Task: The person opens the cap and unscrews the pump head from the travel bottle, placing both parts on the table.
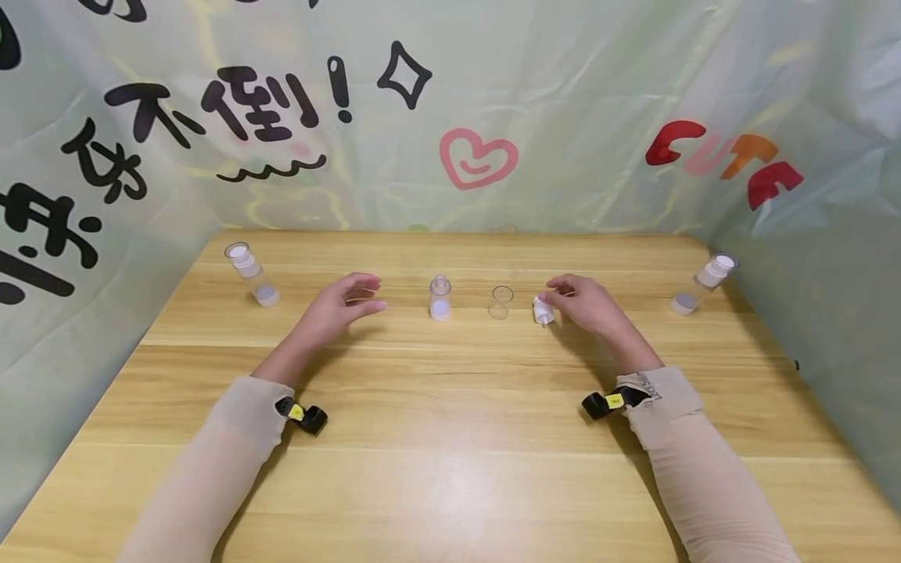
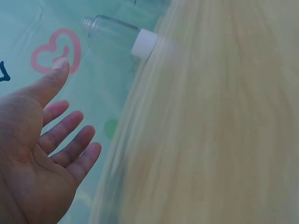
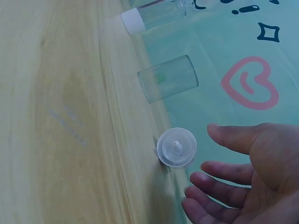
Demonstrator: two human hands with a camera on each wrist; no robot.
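My left hand (image 1: 343, 306) hovers over the table with its fingers spread and nothing in them. To its right stands a small clear bottle (image 1: 439, 301) with a white base and its threaded neck uncovered. Beside that bottle is a clear cylindrical cap (image 1: 501, 303), upright on the table. A white pump head (image 1: 543, 310) lies on its side, its underside facing the right wrist camera. My right hand (image 1: 586, 303) is just right of the pump head; the right wrist view shows its thumb and fingers apart from it.
A capped bottle (image 1: 253, 274) with a white pump stands at the back left of the wooden table (image 1: 450, 407). A similar bottle (image 1: 704, 283) stands at the right. Behind the table hangs a printed curtain (image 1: 563, 94).
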